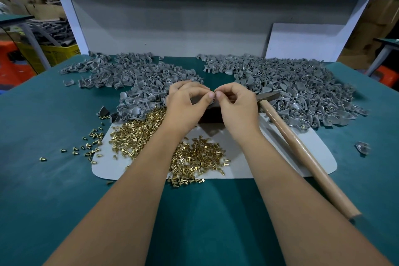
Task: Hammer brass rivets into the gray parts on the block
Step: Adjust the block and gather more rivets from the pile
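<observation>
We have our left hand (185, 101) and right hand (235, 103) at centre frame, fingertips pinched together over the dark block (210, 114); what they pinch is too small to tell, probably a gray part and rivet. Brass rivets (194, 155) lie heaped at lower centre, gray parts (298, 90) piled upper left and upper right. The hammer (302, 149) lies idle at right. We judge a crooked rivet could jam or skip off when struck
</observation>
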